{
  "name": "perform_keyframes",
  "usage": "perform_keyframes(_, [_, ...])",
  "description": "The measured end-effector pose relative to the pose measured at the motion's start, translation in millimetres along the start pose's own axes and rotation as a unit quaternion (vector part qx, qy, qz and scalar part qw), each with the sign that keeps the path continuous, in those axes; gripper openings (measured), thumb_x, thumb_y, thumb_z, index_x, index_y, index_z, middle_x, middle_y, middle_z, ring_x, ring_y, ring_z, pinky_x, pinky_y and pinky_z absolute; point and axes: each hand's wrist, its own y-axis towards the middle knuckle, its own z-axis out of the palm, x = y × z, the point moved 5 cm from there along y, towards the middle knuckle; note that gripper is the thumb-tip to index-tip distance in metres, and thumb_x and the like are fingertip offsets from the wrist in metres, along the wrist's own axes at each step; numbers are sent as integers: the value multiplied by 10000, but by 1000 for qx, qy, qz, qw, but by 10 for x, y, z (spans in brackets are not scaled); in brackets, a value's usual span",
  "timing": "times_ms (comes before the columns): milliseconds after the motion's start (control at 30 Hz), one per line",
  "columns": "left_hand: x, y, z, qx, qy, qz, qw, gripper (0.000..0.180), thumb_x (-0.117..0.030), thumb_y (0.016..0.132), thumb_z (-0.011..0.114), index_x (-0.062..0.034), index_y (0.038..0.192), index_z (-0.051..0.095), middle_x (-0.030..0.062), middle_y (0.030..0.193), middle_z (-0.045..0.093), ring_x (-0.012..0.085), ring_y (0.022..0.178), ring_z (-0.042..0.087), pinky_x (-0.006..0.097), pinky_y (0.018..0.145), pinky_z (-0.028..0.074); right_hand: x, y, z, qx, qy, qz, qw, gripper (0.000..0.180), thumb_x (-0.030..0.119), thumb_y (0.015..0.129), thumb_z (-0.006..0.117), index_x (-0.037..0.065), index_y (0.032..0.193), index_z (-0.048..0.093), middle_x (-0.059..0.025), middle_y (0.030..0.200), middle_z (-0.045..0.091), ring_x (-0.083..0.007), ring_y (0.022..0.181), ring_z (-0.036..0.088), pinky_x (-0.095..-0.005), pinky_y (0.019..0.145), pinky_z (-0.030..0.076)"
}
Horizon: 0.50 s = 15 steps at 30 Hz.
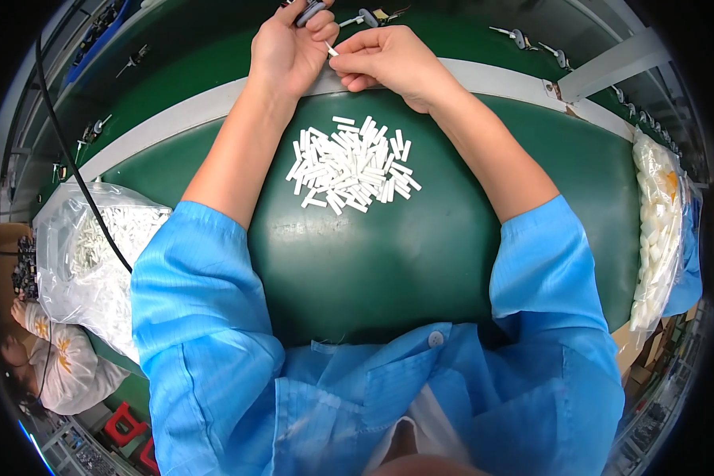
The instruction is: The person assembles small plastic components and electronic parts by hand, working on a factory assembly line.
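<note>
At the far edge of the work surface, both my hands are close together. My left hand (282, 55) is closed around a small dark round part (309, 11), partly hidden by the fingers and cut by the upper edge of the view. Between its thumb and fingertips, my right hand (389, 63) pinches a small white sleeve (332, 51), whose tip points toward my left palm. Nearer to me, a loose pile of short white sleeves (353, 163) lies on the green table mat (373, 270), between my forearms.
Beyond the pale rail (516, 83) runs a green belt (452, 32) with several dark round parts bearing white stems (516, 36). A clear bag of small white pieces (107, 238) lies left, another bag (657, 230) right. At lower left sits another person (67, 361) near a red stool (124, 424).
</note>
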Motion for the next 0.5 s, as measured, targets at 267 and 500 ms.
perform_keyframes(267, [123,-131,79,-57,89,74,992,194,-207,981,367,-57,1021,483,103,1004,587,197,855,547,305,716,454,171,-4,-100,-112,-69,-125,983,189,163,813,669,-12,887,678,-64,762,649,-112,632,608,-227,590,503])
perform_keyframes(500, [250,-192,42,-116,91,89,985,218,-223,988,352,-66,1086,469,114,1089,589,233,1057,544,360,887,421,291,-127,-89,-184,-247,-192,932,158,162,828,648,29,909,678,-66,702,647,-131,603,609,-244,570,489])
